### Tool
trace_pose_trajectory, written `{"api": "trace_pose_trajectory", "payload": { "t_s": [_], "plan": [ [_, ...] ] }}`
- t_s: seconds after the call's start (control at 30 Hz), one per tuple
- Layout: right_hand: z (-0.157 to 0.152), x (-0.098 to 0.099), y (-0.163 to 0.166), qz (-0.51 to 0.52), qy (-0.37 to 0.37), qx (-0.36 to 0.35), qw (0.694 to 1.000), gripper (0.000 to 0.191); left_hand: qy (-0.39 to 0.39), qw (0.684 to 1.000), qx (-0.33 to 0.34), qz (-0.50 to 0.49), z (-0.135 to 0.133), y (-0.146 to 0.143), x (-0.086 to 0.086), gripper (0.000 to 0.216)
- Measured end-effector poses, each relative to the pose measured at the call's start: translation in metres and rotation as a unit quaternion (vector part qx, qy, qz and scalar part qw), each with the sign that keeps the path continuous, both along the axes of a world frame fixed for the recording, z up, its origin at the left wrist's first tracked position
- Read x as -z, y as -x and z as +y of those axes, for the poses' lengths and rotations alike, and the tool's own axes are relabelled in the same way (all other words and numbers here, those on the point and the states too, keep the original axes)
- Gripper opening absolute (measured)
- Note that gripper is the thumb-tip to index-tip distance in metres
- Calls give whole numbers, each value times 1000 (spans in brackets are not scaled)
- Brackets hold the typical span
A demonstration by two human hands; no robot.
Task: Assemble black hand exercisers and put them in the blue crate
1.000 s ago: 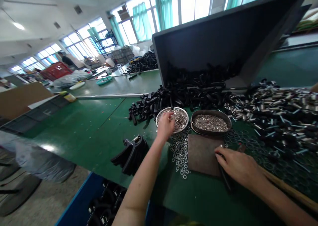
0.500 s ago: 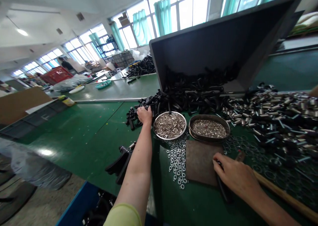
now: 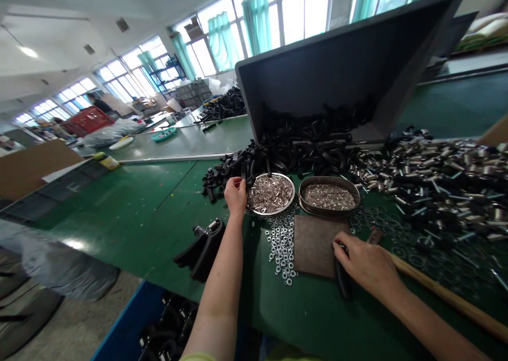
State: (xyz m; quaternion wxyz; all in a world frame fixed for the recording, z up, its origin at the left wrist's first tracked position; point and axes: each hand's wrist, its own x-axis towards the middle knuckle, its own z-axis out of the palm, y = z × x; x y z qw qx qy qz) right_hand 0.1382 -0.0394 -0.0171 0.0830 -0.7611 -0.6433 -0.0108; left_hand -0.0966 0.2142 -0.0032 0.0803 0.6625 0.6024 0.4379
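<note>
My left hand point(image 3: 236, 194) is closed, its fingertips pinching a small black part point(image 3: 243, 177) at the left rim of a round metal dish point(image 3: 294, 194) full of small metal pins. Behind it spreads a heap of small black parts point(image 3: 214, 183). My right hand point(image 3: 363, 260) is wrapped round a long black curved handle-like part point(image 3: 342, 284), which leans at the right edge of a brown metal plate point(image 3: 317, 247). Beside the plate lie many loose metal rings point(image 3: 282, 250). Two black handle-like parts with metal ends point(image 3: 208, 250) lie left of my left forearm.
An oval tin point(image 3: 329, 196) of small metal pieces stands behind the plate. A hammer with a wooden handle point(image 3: 444, 292) lies beyond my right hand. Metal-ended black parts point(image 3: 444, 186) are piled at right. A large grey bin point(image 3: 349, 75) tips toward me; below stands a blue crate point(image 3: 123, 324).
My left hand has drawn back and slightly right from the black heap, now with a small black part in its fingers. My right hand still holds its black part; the view has shifted slightly.
</note>
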Motion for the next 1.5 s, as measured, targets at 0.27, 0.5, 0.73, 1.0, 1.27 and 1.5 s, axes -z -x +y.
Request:
{"api": "trace_pose_trajectory", "payload": {
  "t_s": [0.27,0.5,0.73,1.0,1.27,1.5],
  "plan": [
    [0,4,-1,11,8,5,1000,22,91,995,-24,37,4,19,24,32],
    [-2,5,-1,36,11,14,999,25,102,991,-48,75,7,16,25,33],
    [-5,1,-8,233,-22,16,972,26,55,998,-4,-14,-31,-2,-2,50],
    [-19,-30,16,439,-151,32,885,27,437,633,334,-544,-172,-43,-19,51],
    [-32,-37,38,420,-179,12,890,22,505,636,333,-479,-236,-62,-11,61],
    [-31,-34,40,365,-171,-14,915,22,424,766,346,-338,-236,-65,-18,55]
  ]
}}
